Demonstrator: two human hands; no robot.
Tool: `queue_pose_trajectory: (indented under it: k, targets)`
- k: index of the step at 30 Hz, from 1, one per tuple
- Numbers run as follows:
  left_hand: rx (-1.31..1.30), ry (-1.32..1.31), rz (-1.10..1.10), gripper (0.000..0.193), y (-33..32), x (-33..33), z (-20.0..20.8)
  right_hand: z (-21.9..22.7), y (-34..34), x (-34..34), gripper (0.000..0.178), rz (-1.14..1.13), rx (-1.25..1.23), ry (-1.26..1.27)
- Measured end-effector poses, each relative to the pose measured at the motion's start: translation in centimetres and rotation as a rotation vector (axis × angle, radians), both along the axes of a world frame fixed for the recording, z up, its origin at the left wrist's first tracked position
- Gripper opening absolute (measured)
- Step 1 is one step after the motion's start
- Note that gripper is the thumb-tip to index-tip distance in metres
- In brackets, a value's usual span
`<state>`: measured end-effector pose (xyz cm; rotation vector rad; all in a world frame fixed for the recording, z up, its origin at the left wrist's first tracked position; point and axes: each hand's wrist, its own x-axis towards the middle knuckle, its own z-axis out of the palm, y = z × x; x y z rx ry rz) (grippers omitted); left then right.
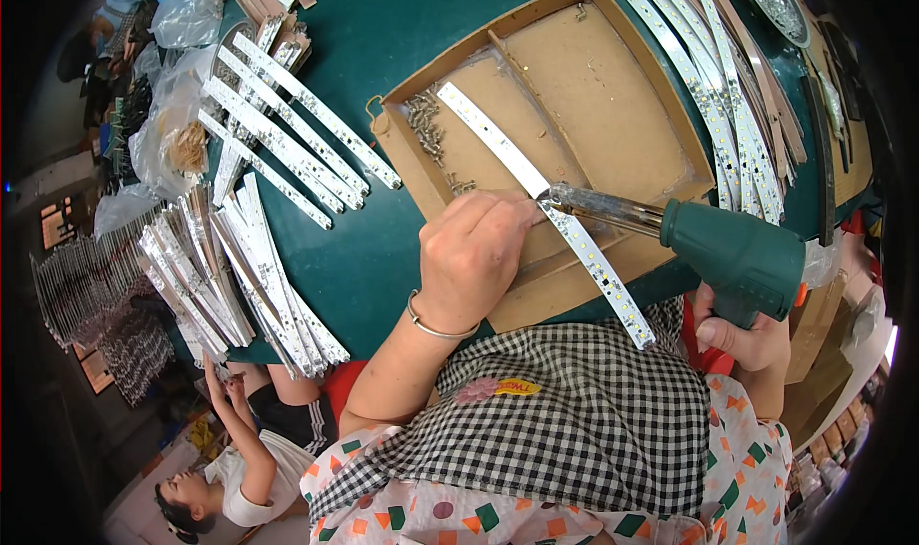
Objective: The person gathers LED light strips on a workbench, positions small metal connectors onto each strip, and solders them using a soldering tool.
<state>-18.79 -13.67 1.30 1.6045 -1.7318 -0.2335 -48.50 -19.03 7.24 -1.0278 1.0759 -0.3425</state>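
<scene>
Head view was taken from above a dark green table [383, 28], the largest surface recorded. A shallow cardboard tray [613, 86] was found resting on it, divided by a thin cardboard rib. One long white light strip [536, 191] was laid slantwise across the tray, its lower end passing over the tray's near wall toward a checked apron [574, 411]. A green power screwdriver [737, 258] was gripped by its handle in the right hand [742, 339], fingers closed around it; its metal tip was set against the strip about midway along. The left hand [469, 258] was pressed down on the strip just beside that tip, fingers curled narrow; what was pinched beneath them could not be told. A silver bangle [436, 327] was noted on that wrist. Loose stacks of similar strips [278, 133] were spread at the left, well apart from the tray. A small heap of screws [426, 124] was lying in the tray's left corner.
</scene>
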Motion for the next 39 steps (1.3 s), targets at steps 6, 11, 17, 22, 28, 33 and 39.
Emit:
queue_pose_trajectory:
  k: [6, 11, 17, 22, 28, 33, 39]
  targets:
    - [0.0, 0.004, 0.004, 0.015, 0.0, 0.0, 0.1, -1.9, 0.1, -1.3, 0.067, 0.029, -0.179, -0.125]
    - [-0.015, 0.0, 0.009, 0.016, 0.1, 0.2, -0.1, -0.8, 0.1, 1.2, 0.081, -0.282, -0.188, -0.22]
    - [-0.014, -0.003, 0.02, 0.018, 0.2, -0.2, 0.5, -1.3, -0.6, 0.1, 0.085, -0.269, -0.238, -0.34]
    - [-0.015, -0.036, 0.075, 0.026, 0.8, -0.5, 2.7, -0.5, -2.2, -0.5, 0.089, -0.331, -0.449, -0.29]
    - [-0.022, -0.023, -0.329, 0.029, 0.1, -2.0, 4.1, -1.1, -4.1, 0.8, 0.061, -0.47, -0.852, 0.053]
    - [-0.013, -0.063, -0.613, 0.029, -0.6, -4.0, 3.2, -4.1, -5.9, 0.4, 0.046, -0.413, -1.082, 0.425]
    - [-0.082, -0.183, -0.564, 0.027, 0.6, -3.7, 6.6, -5.2, -6.1, 1.0, 0.06, -0.296, -1.309, 0.706]
